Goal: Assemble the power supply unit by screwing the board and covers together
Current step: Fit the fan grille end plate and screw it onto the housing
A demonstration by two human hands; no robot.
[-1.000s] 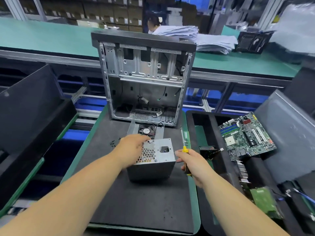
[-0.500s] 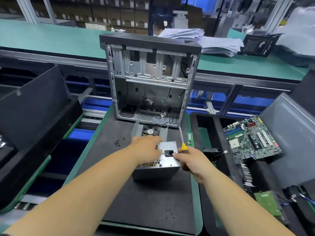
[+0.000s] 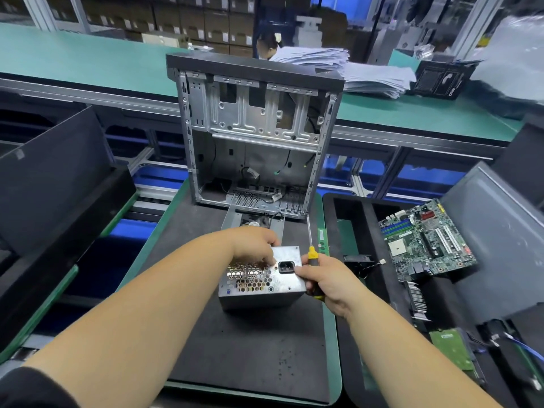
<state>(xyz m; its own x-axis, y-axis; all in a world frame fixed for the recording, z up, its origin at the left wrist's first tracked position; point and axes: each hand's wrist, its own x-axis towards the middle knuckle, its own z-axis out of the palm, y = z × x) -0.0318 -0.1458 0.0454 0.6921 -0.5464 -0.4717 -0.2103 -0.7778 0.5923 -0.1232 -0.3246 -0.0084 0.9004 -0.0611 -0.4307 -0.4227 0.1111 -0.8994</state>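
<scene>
The grey metal power supply unit (image 3: pixel 262 285) stands on the black mat (image 3: pixel 250 348), its honeycomb grille and black power socket facing up. My left hand (image 3: pixel 254 245) lies over its far top edge, fingers curled down onto the cover by the socket. My right hand (image 3: pixel 326 278) grips a yellow-and-black screwdriver (image 3: pixel 312 256) whose shaft points away from me, and its fingertips touch the unit's right edge beside the socket. Behind the unit lies an open metal part with a fan (image 3: pixel 253 223), mostly hidden by my left hand.
An open computer case (image 3: pixel 256 128) stands upright at the mat's far end. A green memory stick (image 3: pixel 323 240) lies right of the unit. A black tray (image 3: pixel 368 231) on the right holds a motherboard (image 3: pixel 426 240) and other boards. Dark panels (image 3: pixel 53 178) stand on the left. Small screws (image 3: pixel 284 363) lie on the mat.
My left hand slid from the grille toward the far edge and socket. My right hand, with the screwdriver, came in from the right to touch the unit's edge.
</scene>
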